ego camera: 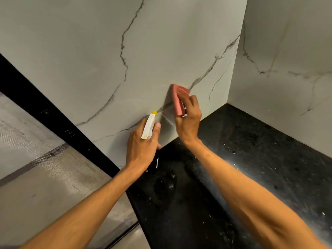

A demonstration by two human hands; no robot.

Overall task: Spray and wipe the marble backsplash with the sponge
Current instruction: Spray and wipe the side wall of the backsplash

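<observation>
Head view: at frame centre the left grip [142, 146] is curled round the bottle [149, 126], its nozzle aimed at the backsplash [80, 60]. Just to the right, the right grip [188, 119] holds the sponge [177, 99] against it. With the nozzle so close, spray may wet that hand or run down onto the table [251, 150].

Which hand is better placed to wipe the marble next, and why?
Right. The right hand grips the pink sponge at the backsplash; the left hand holds the spray bottle.
</observation>
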